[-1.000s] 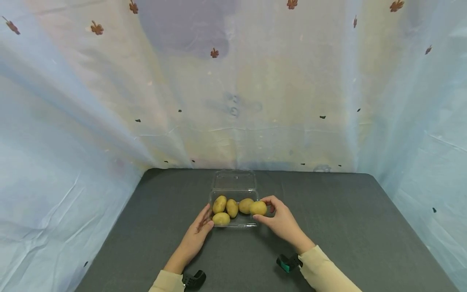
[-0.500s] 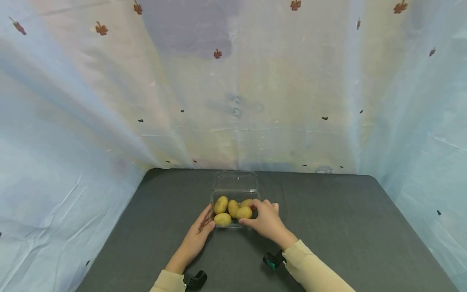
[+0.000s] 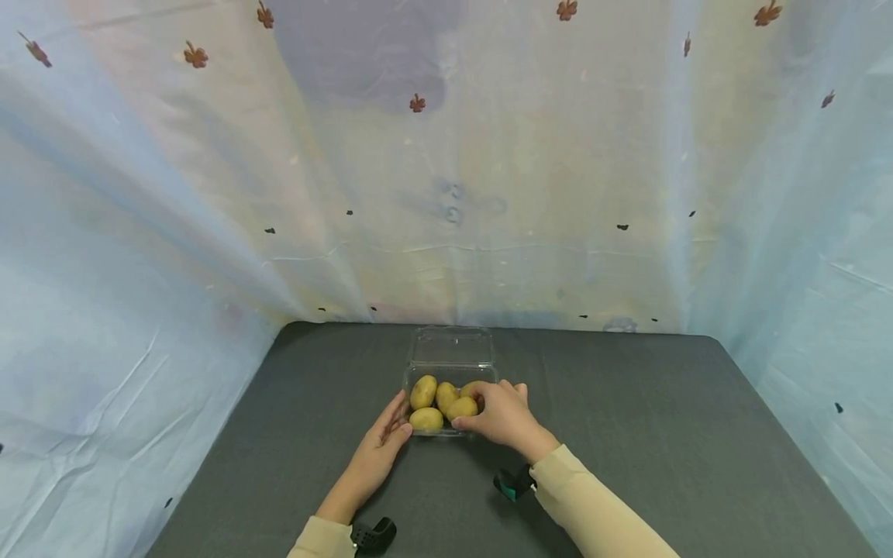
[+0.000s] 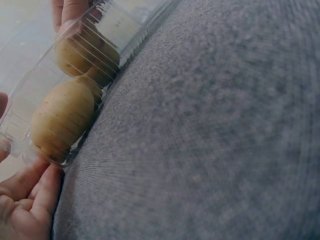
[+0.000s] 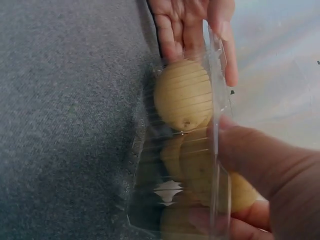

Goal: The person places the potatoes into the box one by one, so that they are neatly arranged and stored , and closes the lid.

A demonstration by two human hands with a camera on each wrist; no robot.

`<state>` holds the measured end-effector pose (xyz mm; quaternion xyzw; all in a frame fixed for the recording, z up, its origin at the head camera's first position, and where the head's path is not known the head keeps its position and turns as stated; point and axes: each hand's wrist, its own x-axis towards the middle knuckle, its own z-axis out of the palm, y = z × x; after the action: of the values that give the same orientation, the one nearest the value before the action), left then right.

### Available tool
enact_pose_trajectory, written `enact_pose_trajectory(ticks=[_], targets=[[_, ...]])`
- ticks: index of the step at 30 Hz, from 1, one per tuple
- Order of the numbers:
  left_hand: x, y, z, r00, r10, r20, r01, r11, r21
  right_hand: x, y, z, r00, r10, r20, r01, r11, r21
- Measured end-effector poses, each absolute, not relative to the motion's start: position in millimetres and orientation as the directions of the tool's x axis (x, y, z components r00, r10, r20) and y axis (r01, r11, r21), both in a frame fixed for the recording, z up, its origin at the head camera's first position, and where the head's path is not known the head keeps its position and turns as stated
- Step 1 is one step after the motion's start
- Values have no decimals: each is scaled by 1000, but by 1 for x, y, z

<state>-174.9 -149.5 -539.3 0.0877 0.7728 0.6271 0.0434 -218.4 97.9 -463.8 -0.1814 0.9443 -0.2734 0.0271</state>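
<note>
A clear hinged plastic container (image 3: pixel 410 367) stands mid-table with several yellow potatoes in it. One potato (image 3: pixel 426 420) lies at its front left, another (image 3: pixel 423 392) behind that. My right hand (image 3: pixel 505 418) reaches in over the right side and pinches a potato (image 3: pixel 463 409) between thumb and fingers, low among the others. A potato behind it is partly hidden by these fingers. My left hand (image 3: pixel 375 453) holds the container's left end, thumb at the front corner and fingers along the side. In the left wrist view, a potato (image 4: pixel 62 117) shows through the ribbed wall beside those fingers.
The container's lid (image 3: pixel 452 345) stands open toward the back. Dark grey cloth covers the table (image 3: pixel 628 434). A pale patterned sheet (image 3: pixel 523 170) hangs behind and on both sides. Each wrist wears a black band (image 3: pixel 373 535).
My right hand has carried its potato left from over the container's right edge and down among the others. The left hand stays at the left end.
</note>
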Motion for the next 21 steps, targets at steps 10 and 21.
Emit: enact_pose_trajectory(ticks=[10, 21], targets=[[-175, -149, -541, -982, 185, 43, 82, 207, 975, -222, 92, -458, -930, -367, -14, -316, 819, -478], [-176, -150, -542, -984, 171, 49, 87, 226, 970, -218, 95, -456, -914, -405, -7, -358, 819, -449]])
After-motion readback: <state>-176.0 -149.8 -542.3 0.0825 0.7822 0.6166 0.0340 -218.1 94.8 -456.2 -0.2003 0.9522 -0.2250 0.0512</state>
